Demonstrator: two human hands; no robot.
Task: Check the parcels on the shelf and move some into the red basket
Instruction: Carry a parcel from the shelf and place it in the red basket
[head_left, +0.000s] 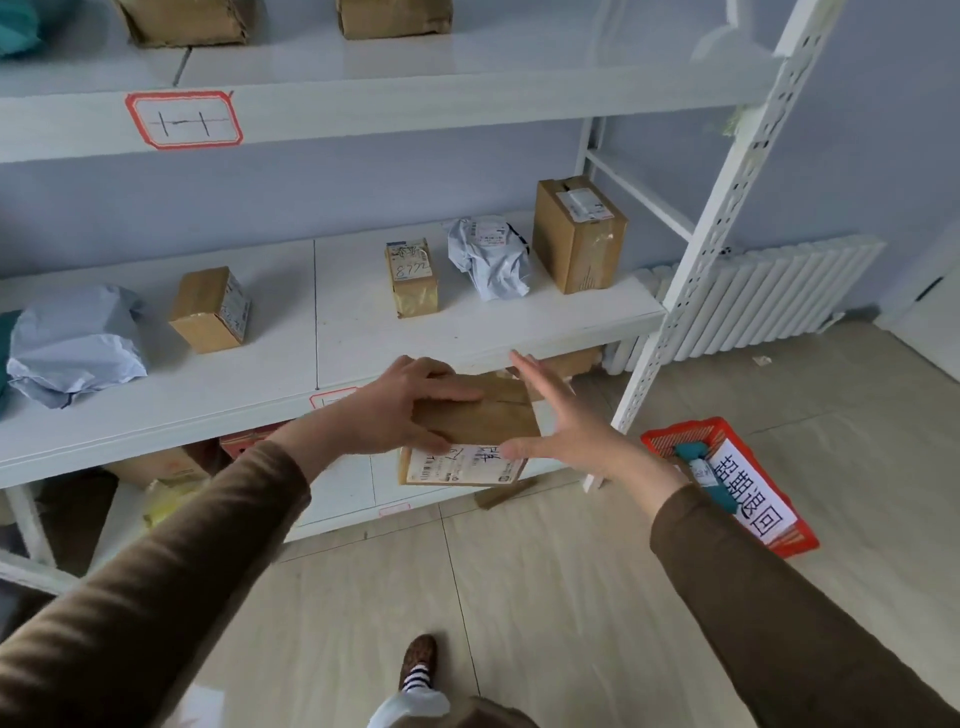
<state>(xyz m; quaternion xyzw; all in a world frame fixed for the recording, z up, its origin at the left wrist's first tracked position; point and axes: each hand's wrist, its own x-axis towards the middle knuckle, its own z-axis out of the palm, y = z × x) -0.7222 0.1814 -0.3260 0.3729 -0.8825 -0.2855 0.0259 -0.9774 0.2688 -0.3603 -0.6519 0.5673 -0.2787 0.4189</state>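
My left hand (400, 405) grips a brown cardboard parcel (483, 423) in front of the middle shelf (467, 332), its white label facing down towards me. My right hand (561, 423) is open with straight fingers at the parcel's right side, thumb touching near the label. The red basket (779, 525) sits on the floor at the right with a teal parcel (704, 473) and a white sign inside. On the middle shelf stand a small box marked 8772 (411, 278), a grey bag parcel (491, 257), a tall box (579, 234), another box (210, 309) and a big grey bag (78, 345).
The top shelf (415, 104) carries two brown boxes and a red-framed label. More boxes lie on the lowest shelf under my left arm. A white shelf upright (696, 260) and a radiator (769, 296) stand at the right. My foot (418, 660) is on the tiled floor.
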